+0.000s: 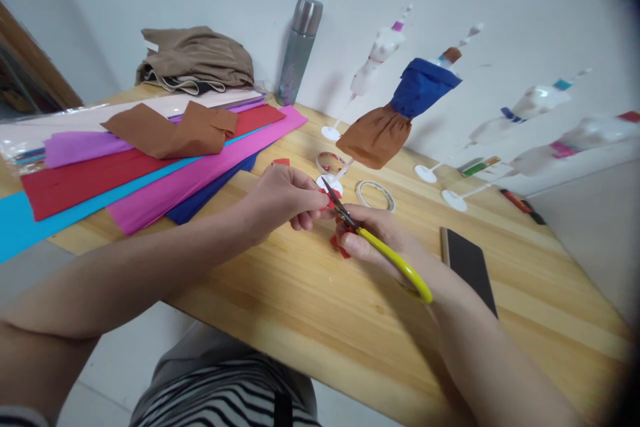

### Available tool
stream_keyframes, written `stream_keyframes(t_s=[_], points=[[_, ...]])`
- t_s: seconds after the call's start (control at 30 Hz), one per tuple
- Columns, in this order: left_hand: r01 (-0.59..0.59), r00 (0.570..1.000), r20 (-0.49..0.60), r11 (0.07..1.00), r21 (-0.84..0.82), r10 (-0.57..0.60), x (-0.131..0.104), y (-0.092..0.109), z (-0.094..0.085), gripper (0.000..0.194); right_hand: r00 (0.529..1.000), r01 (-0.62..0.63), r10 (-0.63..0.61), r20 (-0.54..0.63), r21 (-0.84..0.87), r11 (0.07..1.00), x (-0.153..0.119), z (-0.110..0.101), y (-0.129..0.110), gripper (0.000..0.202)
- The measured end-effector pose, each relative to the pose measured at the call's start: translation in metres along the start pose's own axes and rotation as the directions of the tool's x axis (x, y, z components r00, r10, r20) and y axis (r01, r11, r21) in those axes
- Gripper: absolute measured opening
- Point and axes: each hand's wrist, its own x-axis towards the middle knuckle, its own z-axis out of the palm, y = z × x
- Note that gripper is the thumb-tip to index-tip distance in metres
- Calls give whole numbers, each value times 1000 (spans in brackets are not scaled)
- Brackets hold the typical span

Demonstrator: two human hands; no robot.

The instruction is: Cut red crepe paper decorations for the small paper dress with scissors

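Observation:
My left hand (295, 195) is closed, pinching a small red piece of crepe paper (331, 196) between thumb and fingers. Yellow-handled scissors (393, 255) are in my right hand (373, 237), their blades slightly parted and right at the red piece. Under my right hand another red scrap (341, 248) shows, partly hidden by the fingers. Just beyond my hands stands a small mannequin dressed in a blue top (423, 88) and a gathered brown skirt (377, 135). A roll of tape (375, 195) and a second, patterned roll (330, 163) lie near its white base.
Coloured crepe paper strips (165, 177) spread over the left side, with a brown piece (175, 130) on top. Behind them are a folded brown cloth (200, 57) and a thermos (300, 50). Several white mannequins (545, 103) line the wall. A phone (470, 267) lies at right.

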Motion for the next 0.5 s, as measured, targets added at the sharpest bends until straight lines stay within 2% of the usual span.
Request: stream_keyframes(t_s=[0.2,0.5], points=[[8,1000,-20,1000,18,-8,0,0,0,35,997,73,-73,-15,3,997,1,2,0,41],[6,1000,-15,1000,-28,-7,1,0,0,37,999,30,-31,-41,-5,1000,-1,2,9,50]])
